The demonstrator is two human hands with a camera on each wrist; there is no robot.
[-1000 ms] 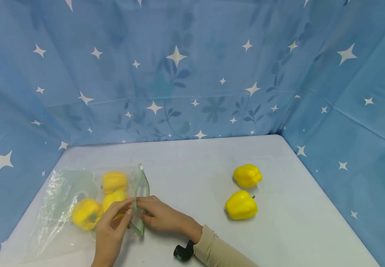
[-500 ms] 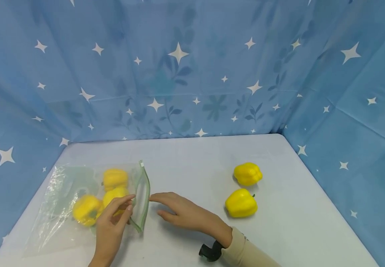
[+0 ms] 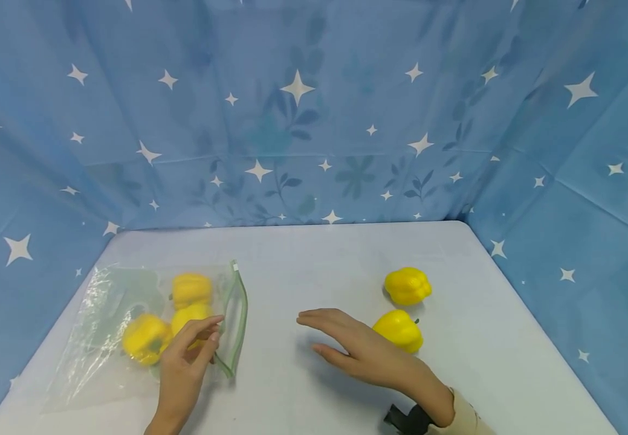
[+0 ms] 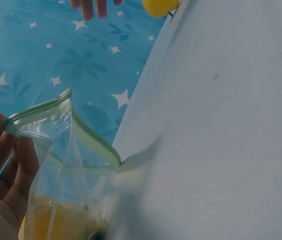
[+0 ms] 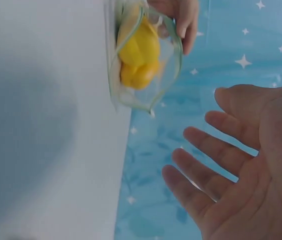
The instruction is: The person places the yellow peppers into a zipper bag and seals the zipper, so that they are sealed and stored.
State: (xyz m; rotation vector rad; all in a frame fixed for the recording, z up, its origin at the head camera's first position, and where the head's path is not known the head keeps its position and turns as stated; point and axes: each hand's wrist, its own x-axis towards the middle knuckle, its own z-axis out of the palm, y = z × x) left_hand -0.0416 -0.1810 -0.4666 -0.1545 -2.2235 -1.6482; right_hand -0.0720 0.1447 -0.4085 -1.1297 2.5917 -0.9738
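A clear zip bag (image 3: 96, 368) with a green-edged mouth lies at the left of the table in the head view, with 3 yellow bell peppers (image 3: 145, 339) inside. My left hand (image 3: 183, 368) pinches the upper edge of its mouth between thumb and fingers; the left wrist view shows the green rim (image 4: 41, 112) in that grip and the mouth gaping. My right hand (image 3: 368, 356) is over the middle of the table, fingers extended and holding nothing. Just behind it lies a loose yellow bell pepper (image 3: 401, 329), partly hidden by the hand. Another yellow bell pepper (image 3: 407, 286) lies farther back.
The white table (image 3: 303, 266) carries the bag and peppers. A blue curtain (image 3: 314, 121) with white stars stands along its back and sides. A black wrist-worn device (image 3: 408, 418) sits beneath my right wrist.
My right hand has let go of the bag's mouth and moved right, toward the loose peppers. The mouth stands wider. My left hand keeps its pinch on the rim.
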